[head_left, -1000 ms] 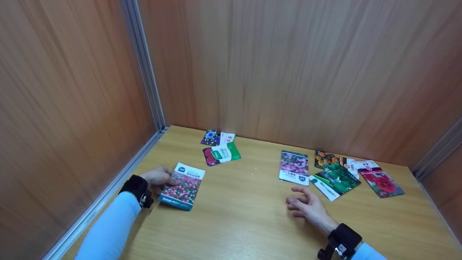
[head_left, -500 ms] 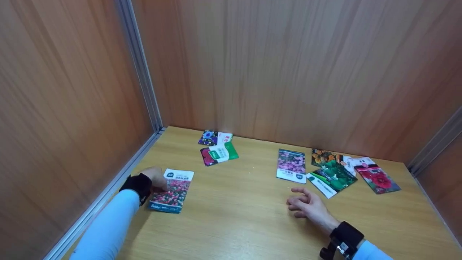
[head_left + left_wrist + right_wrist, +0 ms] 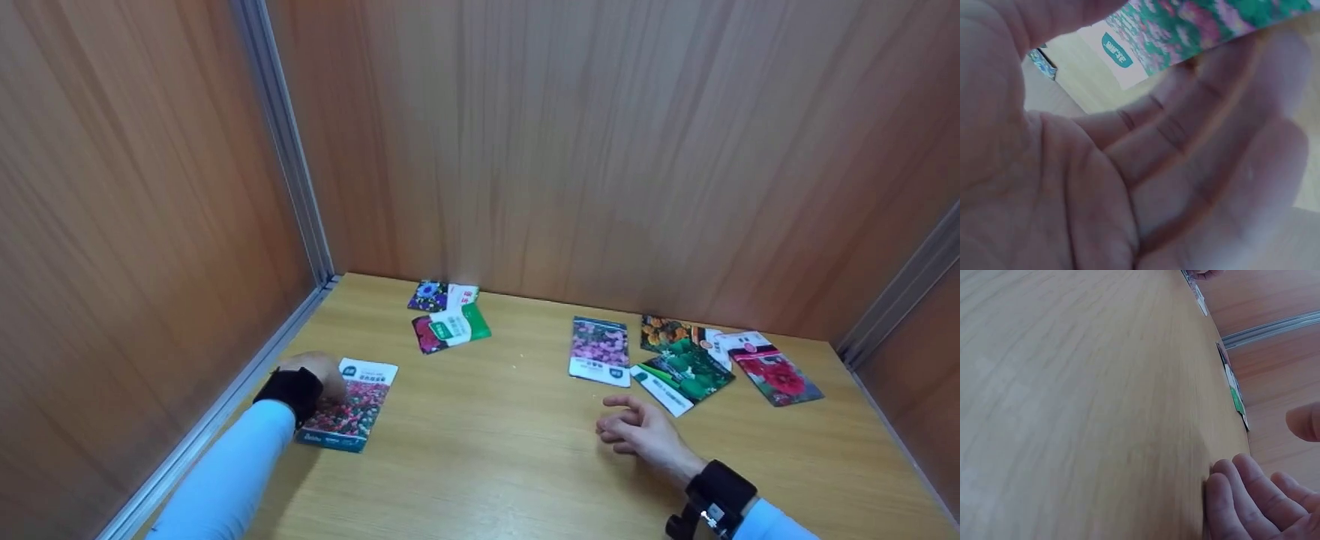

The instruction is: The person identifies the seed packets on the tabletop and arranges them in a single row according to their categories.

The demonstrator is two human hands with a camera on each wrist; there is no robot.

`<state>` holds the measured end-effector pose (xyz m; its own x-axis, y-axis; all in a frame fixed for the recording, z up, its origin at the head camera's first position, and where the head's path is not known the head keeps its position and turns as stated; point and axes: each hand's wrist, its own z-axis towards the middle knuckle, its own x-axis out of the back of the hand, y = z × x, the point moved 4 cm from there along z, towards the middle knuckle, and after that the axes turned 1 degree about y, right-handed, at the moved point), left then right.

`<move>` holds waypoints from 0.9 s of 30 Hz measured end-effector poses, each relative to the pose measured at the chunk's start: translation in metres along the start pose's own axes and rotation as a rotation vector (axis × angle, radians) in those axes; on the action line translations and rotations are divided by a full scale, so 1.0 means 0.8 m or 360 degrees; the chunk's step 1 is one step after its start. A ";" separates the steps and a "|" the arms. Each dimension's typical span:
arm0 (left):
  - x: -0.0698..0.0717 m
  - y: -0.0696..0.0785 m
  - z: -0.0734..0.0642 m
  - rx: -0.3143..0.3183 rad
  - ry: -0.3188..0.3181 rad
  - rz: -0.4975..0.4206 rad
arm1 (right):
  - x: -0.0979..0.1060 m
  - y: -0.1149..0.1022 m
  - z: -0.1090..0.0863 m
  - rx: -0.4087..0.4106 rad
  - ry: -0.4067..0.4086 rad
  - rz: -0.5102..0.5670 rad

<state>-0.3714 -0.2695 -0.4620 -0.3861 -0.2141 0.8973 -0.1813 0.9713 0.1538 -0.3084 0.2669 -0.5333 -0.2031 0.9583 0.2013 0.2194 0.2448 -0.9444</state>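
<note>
My left hand (image 3: 319, 375) is at the left edge of a seed packet (image 3: 364, 401) with pink and red flowers, a white top band and a blue bottom band. In the left wrist view the thumb lies over the seed packet (image 3: 1185, 28), and fingertips (image 3: 1176, 79) pass behind its edge, pinching it. The packet's left side is covered by the hand in the head view. My right hand (image 3: 649, 435) rests at the table's right half, fingers loosely bent, holding nothing. Just beyond it lies a purple-flower seed packet (image 3: 600, 346).
Beside it lie an orange-flower packet (image 3: 664, 330), a green-leaf packet (image 3: 694, 367) and a red-flower packet (image 3: 780, 375), partly overlapping. At the back left are a blue-flower packet (image 3: 429, 295) and a green-and-white packet (image 3: 457, 328). Wooden panels (image 3: 562, 150) wall the table's back and sides.
My left hand has carried the pink-flower packet left and down toward the table, turning its back upward over the packet's edge. The right hand stays put. The head view has shifted slightly.
</note>
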 end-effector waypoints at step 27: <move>-0.024 0.145 0.041 -0.0674 0.1137 -0.0465 | 0.050 -0.064 0.035 0.0112 0.0545 -0.0920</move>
<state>-0.4146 -0.1561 -0.4751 0.3071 -0.4818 0.8207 0.2210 0.8749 0.4310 -0.3548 0.2883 -0.4842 0.0472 0.6717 0.7393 0.1014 0.7331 -0.6725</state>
